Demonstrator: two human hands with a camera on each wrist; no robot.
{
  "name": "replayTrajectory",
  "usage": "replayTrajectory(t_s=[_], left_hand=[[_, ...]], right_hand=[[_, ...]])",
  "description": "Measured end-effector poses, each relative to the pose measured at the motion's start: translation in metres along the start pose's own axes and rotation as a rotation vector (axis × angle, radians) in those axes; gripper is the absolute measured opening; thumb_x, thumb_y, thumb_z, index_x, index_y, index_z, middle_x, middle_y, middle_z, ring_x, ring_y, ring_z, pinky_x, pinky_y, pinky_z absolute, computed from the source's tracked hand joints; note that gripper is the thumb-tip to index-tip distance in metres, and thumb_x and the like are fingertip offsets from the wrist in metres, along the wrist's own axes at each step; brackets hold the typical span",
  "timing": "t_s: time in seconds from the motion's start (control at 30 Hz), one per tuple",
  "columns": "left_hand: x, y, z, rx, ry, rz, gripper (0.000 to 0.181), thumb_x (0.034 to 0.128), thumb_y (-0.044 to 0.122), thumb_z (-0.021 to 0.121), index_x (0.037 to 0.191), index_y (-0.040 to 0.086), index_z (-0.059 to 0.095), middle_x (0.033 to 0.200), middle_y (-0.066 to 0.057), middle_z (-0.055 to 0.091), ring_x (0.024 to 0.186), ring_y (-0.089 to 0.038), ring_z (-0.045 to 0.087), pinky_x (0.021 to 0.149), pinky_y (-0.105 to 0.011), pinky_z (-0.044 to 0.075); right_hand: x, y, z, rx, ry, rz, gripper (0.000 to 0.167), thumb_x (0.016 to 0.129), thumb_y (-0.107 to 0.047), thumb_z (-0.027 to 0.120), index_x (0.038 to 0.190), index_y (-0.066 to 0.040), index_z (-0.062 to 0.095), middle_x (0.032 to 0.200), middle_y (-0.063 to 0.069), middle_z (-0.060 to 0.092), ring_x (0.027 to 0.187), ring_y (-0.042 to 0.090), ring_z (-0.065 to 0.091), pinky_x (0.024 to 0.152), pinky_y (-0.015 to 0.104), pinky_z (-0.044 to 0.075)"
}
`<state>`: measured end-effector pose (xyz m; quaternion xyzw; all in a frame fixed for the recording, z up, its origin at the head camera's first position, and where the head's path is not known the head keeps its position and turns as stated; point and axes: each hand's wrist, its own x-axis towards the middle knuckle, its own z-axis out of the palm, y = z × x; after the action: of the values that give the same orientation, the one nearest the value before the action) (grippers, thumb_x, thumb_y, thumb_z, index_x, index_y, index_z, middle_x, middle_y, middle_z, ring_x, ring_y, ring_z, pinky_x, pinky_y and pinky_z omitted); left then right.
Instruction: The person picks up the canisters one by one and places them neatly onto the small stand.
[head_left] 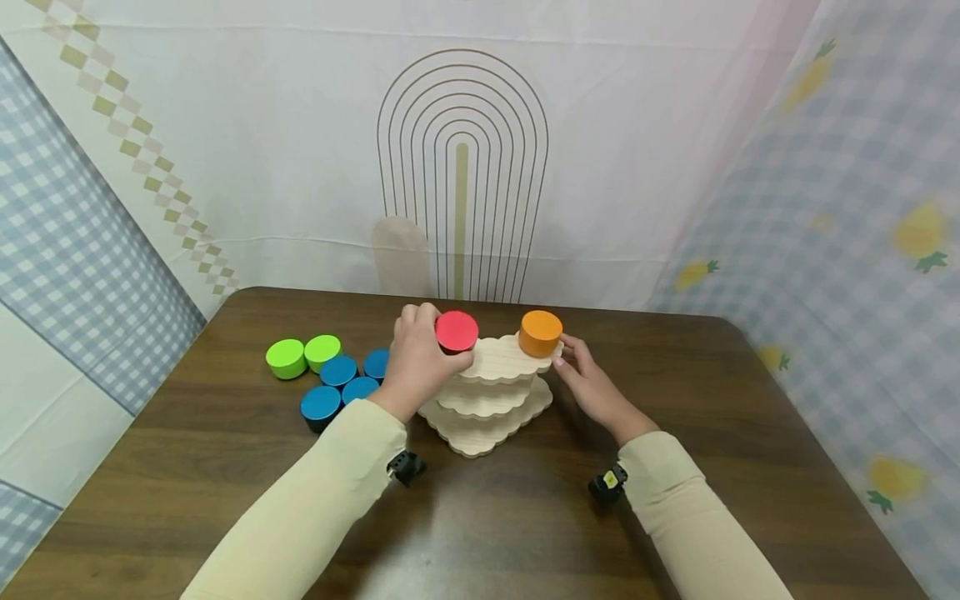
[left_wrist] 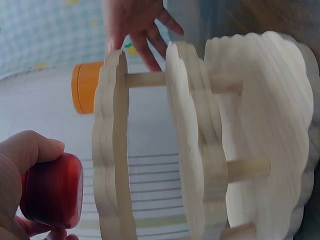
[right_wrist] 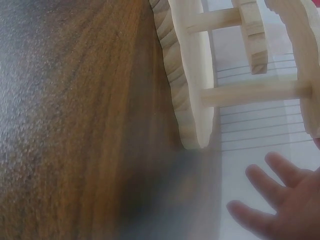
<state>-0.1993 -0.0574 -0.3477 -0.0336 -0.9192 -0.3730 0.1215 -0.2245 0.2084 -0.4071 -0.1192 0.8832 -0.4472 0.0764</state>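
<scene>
A three-tier wooden stand with scalloped edges (head_left: 498,360) rises from the table, its tiers joined by round posts (left_wrist: 248,168). My left hand (head_left: 422,357) grips a red round tin (head_left: 457,331), thumb on one side and fingers on the other. In the left wrist view the red tin (left_wrist: 55,190) is apart from the top tier (left_wrist: 111,150). An orange round tin (head_left: 540,333) sits at the top tier's right end. Beside that end is my right hand (head_left: 592,385), touching the tier's edge; its other fingers (right_wrist: 267,186) spread loosely below.
Left of the stand, two green tins (head_left: 287,358) and several blue tins (head_left: 320,405) are grouped on the brown wooden table (head_left: 517,533). Behind the table hangs a white patterned cloth (head_left: 300,150), with checked cloth (head_left: 825,292) along the right side.
</scene>
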Motion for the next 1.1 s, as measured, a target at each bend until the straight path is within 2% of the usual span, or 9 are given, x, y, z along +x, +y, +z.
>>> replayTrajectory(t_s=[0.2,0.4,0.6,1.1], left_hand=[[0.0,0.01,0.01,0.018,-0.022,0.02,0.047,0.0751,0.028,0.078,0.104,0.005,0.049,0.108,-0.013,0.047,0.105,-0.028,0.044,0.08,-0.044,0.048],[0.001,0.022,0.021,0.041,-0.068,0.021,0.049,0.0733,0.032,0.079,0.104,0.007,0.05,0.105,-0.009,0.047,0.103,-0.026,0.043,0.079,-0.043,0.044],[0.002,0.031,0.031,0.067,-0.086,0.016,0.051,0.0721,0.034,0.08,0.104,0.009,0.05,0.104,-0.007,0.046,0.102,-0.024,0.043,0.08,-0.042,0.044],[0.005,0.035,0.042,0.062,-0.102,0.027,0.052,0.071,0.035,0.081,0.103,0.008,0.05,0.102,-0.007,0.046,0.101,-0.024,0.043,0.081,-0.042,0.042]], right_hand=[[0.0,0.0,-0.001,-0.003,0.0,-0.006,0.063,0.104,-0.044,0.033,0.153,-0.012,0.011,0.15,0.024,0.028,0.138,0.042,0.03,0.109,0.061,0.023],[0.0,-0.001,-0.001,0.014,0.009,-0.007,0.063,0.104,-0.043,0.035,0.153,-0.01,0.013,0.15,0.024,0.029,0.138,0.041,0.03,0.11,0.06,0.023],[0.0,0.001,-0.001,0.017,0.001,-0.007,0.062,0.104,-0.042,0.035,0.153,-0.011,0.013,0.15,0.024,0.028,0.138,0.042,0.03,0.11,0.061,0.022],[0.001,0.002,0.0,0.029,0.005,-0.015,0.06,0.104,-0.04,0.036,0.152,-0.011,0.014,0.149,0.024,0.03,0.138,0.042,0.03,0.11,0.06,0.023]])
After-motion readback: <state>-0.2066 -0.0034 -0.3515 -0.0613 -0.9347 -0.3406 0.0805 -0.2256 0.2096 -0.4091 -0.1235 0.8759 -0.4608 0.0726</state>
